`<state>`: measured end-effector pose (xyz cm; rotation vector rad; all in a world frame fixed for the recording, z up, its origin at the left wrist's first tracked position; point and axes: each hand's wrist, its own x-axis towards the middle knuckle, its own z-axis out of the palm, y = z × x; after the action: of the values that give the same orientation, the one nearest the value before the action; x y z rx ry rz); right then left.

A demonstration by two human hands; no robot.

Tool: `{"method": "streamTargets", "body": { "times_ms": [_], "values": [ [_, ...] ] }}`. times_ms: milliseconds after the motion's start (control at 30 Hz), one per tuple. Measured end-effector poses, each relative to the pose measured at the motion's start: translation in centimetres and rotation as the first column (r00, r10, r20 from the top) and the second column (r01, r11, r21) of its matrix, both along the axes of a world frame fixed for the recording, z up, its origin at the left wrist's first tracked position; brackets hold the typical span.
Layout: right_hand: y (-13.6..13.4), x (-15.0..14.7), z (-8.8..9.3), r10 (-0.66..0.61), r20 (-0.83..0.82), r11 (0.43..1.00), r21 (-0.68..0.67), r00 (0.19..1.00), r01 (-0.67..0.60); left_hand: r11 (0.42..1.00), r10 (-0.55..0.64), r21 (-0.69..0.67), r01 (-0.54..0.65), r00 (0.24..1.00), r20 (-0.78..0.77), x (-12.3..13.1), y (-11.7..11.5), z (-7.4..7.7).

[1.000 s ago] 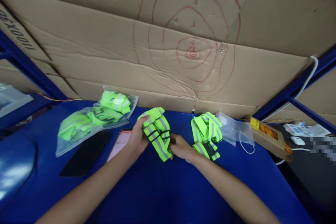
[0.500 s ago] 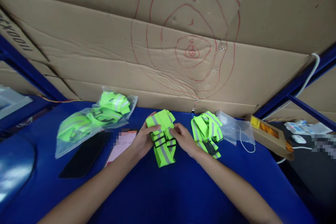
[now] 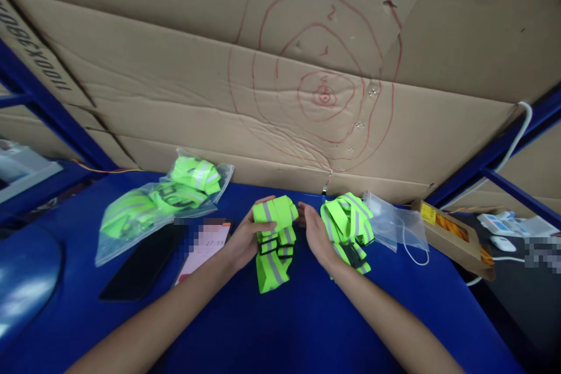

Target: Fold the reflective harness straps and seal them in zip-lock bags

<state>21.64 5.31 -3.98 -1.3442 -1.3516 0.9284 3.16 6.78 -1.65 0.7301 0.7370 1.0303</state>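
My left hand (image 3: 245,238) is closed on a folded neon-green reflective strap (image 3: 274,216) with grey stripes and black buckles; its thumb lies across the front. The lower loops hang down over the blue table (image 3: 280,327). Just right of the bundle is my right hand (image 3: 314,232), turned edge-on with its fingers stretched out and apart from the strap. Its fingertips come close to the bundle's right side. Behind my right wrist lies a second heap of reflective straps (image 3: 348,216), loosely piled.
Two clear bags (image 3: 162,198) of green straps lie at the back left. Nearer are a dark flat phone-like slab (image 3: 140,263) and a lit phone (image 3: 205,245). To the right sit an empty clear bag (image 3: 390,222) and a cardboard box (image 3: 456,239). Cardboard (image 3: 175,82) walls the back.
My right hand has let go of the strap bundle and opened, moving slightly right. My left hand still holds the bundle. The camera view has tilted up slightly.
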Motion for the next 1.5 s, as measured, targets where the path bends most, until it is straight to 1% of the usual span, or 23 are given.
{"method": "streamTargets", "body": {
  "times_ms": [67, 133, 200, 233, 267, 367, 467, 533, 633, 700, 767, 867, 933, 1000, 1067, 1100, 1167, 1233, 1267, 1333, 1400, 1433, 1500],
  "values": [
    [0.2, 0.3, 0.6, 0.075, -0.124, 0.996, -0.034, 0.989, -0.080, 0.996, -0.086, 0.004, 0.086, 0.996, 0.000, 0.1, -0.3, 0.1],
    [0.1, 0.5, 1.4, 0.210, -0.303, 0.960, -0.117, 0.930, -0.255, 0.987, -0.158, 0.004, 0.158, 0.987, 0.004, 0.3, -0.9, 0.2],
    [-0.1, 0.6, 2.0, 0.280, -0.450, 0.894, -0.199, 0.848, -0.401, 0.984, -0.179, -0.009, 0.179, 0.984, 0.012, 0.5, -1.5, 0.4],
    [-0.2, 0.6, 2.3, 0.283, -0.488, 0.872, -0.228, 0.826, -0.434, 0.985, -0.172, -0.023, 0.172, 0.985, 0.018, 0.5, -1.7, 0.5],
    [-0.3, 0.6, 2.4, 0.277, -0.499, 0.864, -0.244, 0.821, -0.440, 0.986, -0.158, -0.041, 0.159, 0.987, 0.020, 0.6, -1.8, 0.6],
    [-0.5, 0.6, 2.6, 0.283, -0.431, 0.888, -0.220, 0.857, -0.404, 0.987, -0.097, -0.123, 0.099, 0.995, 0.019, 0.8, -1.9, 0.5],
    [-0.6, 0.6, 2.4, 0.308, -0.364, 0.909, -0.161, 0.879, -0.385, 0.973, -0.084, -0.209, 0.098, 0.994, 0.074, 1.1, -2.1, 0.5],
    [-0.6, 0.7, 2.3, 0.306, -0.348, 0.924, -0.118, 0.886, -0.365, 0.958, -0.113, -0.251, 0.136, 0.988, 0.104, 1.2, -2.3, 0.6],
    [-0.6, 1.0, 2.3, 0.277, -0.322, 0.946, -0.071, 0.905, -0.315, 0.912, -0.220, -0.326, 0.250, 0.967, 0.127, 1.5, -2.6, 0.5],
    [-0.6, 1.2, 2.6, 0.290, -0.276, 0.946, -0.059, 0.916, -0.318, 0.892, -0.252, -0.331, 0.307, 0.947, 0.199, 1.5, -2.6, 0.2],
    [-0.5, 1.4, 3.0, 0.345, -0.200, 0.934, -0.027, 0.917, -0.357, 0.904, -0.232, -0.295, 0.310, 0.934, 0.270, 1.5, -2.4, -0.2],
    [-0.1, 1.9, 3.3, 0.416, -0.007, 0.903, 0.124, 0.909, -0.412, 0.928, -0.202, -0.236, 0.288, 0.922, 0.331, 1.3, -2.1, -0.8],
    [0.4, 2.3, 3.1, 0.399, 0.178, 0.865, 0.253, 0.899, -0.434, 0.940, -0.173, -0.207, 0.270, 0.903, 0.393, 1.3, -2.0, -1.0],
    [0.8, 2.6, 2.7, 0.343, 0.338, 0.825, 0.338, 0.877, -0.453, 0.943, -0.146, -0.207, 0.259, 0.885, 0.442, 1.3, -1.9, -1.2],
    [1.1, 2.9, 2.3, 0.329, 0.422, 0.802, 0.348, 0.845, -0.486, 0.942, -0.139, -0.217, 0.256, 0.886, 0.442, 1.4, -1.9, -1.4],
    [1.1, 3.0, 2.1, 0.349, 0.437, 0.794, 0.332, 0.829, -0.510, 0.943, -0.139, -0.220, 0.251, 0.895, 0.425, 1.4, -1.9, -1.5],
    [1.0, 3.2, 2.0, 0.441, 0.416, 0.775, 0.270, 0.795, -0.571, 0.946, -0.139, -0.226, 0.233, 0.920, 0.367, 1.5, -1.8, -1.7],
    [1.0, 3.4, 2.0, 0.570, 0.317, 0.752, 0.172, 0.758, -0.637, 0.946, -0.145, -0.235, 0.222, 0.941, 0.306, 1.6, -1.6, -1.7],
    [1.0, 3.5, 2.0, 0.604, 0.242, 0.756, 0.131, 0.760, -0.642, 0.947, -0.146, -0.237, 0.218, 0.948, 0.284, 1.6, -1.5, -1.6],
    [1.2, 3.7, 2.0, 0.573, 0.092, 0.811, 0.083, 0.814, -0.580, 0.952, -0.146, -0.226, 0.208, 0.954, 0.263, 1.6, -1.4, -1.4],
    [1.5, 3.9, 2.2, 0.480, 0.004, 0.876, 0.060, 0.877, -0.479, 0.959, -0.154, -0.199, 0.200, 0.962, 0.227, 1.7, -1.5, -1.4],
    [1.6, 4.0, 2.4, 0.456, -0.006, 0.889, 0.044, 0.890, -0.455, 0.963, -0.167, -0.181, 0.201, 0.968, 0.188, 1.7, -1.5, -1.4],
    [1.6, 4.3, 3.1, 0.483, 0.059, 0.875, -0.006, 0.874, -0.484, 0.967, -0.199, -0.145, 0.212, 0.975, 0.097, 1.6, -1.8, -1.5]
  ]
}}
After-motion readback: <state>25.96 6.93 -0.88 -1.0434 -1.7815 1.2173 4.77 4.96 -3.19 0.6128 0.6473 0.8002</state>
